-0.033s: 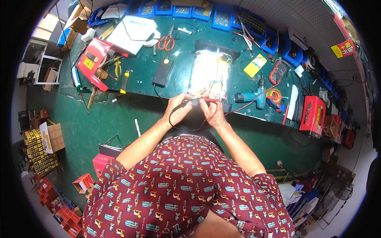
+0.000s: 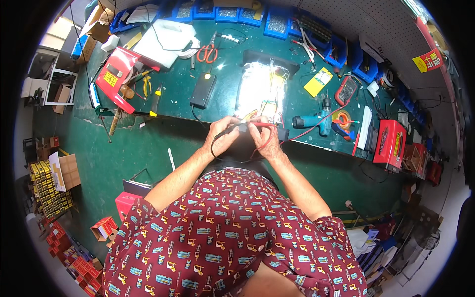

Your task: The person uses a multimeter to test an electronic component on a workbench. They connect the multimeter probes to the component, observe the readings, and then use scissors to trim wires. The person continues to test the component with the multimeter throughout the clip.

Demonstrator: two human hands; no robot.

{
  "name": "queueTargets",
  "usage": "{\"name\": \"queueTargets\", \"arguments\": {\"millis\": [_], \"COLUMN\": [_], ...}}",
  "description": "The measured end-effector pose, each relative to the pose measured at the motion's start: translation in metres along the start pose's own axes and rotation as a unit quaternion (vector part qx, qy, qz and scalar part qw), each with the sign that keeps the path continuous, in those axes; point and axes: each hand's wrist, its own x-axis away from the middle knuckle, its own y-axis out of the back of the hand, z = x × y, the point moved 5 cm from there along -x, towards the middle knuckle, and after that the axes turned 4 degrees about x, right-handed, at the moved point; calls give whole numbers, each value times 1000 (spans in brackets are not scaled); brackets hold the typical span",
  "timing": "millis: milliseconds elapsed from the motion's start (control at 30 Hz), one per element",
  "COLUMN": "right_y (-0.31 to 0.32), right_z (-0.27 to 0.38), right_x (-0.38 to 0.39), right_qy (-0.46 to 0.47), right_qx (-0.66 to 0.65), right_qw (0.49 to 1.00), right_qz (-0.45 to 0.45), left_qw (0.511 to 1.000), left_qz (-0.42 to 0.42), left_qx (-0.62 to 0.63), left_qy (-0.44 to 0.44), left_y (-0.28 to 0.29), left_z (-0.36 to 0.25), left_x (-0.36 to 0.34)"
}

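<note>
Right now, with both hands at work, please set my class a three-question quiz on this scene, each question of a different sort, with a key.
1. True or false: the red-handled scissors lie farther left in the picture than the teal power drill.

2. Choose one. The lead held in the fingers of the right hand is: A) green; B) red; C) white.

3. Fill in: the yellow card lies between the bright, shiny pack and the red-framed ____.

Key: 1. True. 2. B. 3. Meter.
</note>
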Motion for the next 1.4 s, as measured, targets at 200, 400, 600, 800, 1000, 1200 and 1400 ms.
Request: {"name": "queueTargets", "arguments": {"millis": [200,400,600,800,1000,1200,1400], "right_y": [0,-2,-2,-1,-3,-2,-2], "right_z": [3,-4,-3,2,2,5,5], "right_x": [0,1,1,3,3,2,2], "right_qy": [33,31,24,103,75,77,91], "right_qx": [-15,3,-18,48,33,44,40], "right_qw": [998,998,998,992,996,995,994], "right_qz": [-41,-60,-54,-48,-35,-51,-38], "left_qw": [1000,1000,1000,1000,1000,1000,1000], "left_qz": [3,10,6,8,5,7,17], "left_qx": [8,5,6,2,-6,-3,-8], "left_qy": [2,-16,-23,-23,-12,-18,-17], "left_y": [-1,0,-1,0,-1,-3,-3], "left_z": [2,-2,-2,-1,-2,0,1], "left_x": [0,0,0,-1,-2,-3,-4]}}
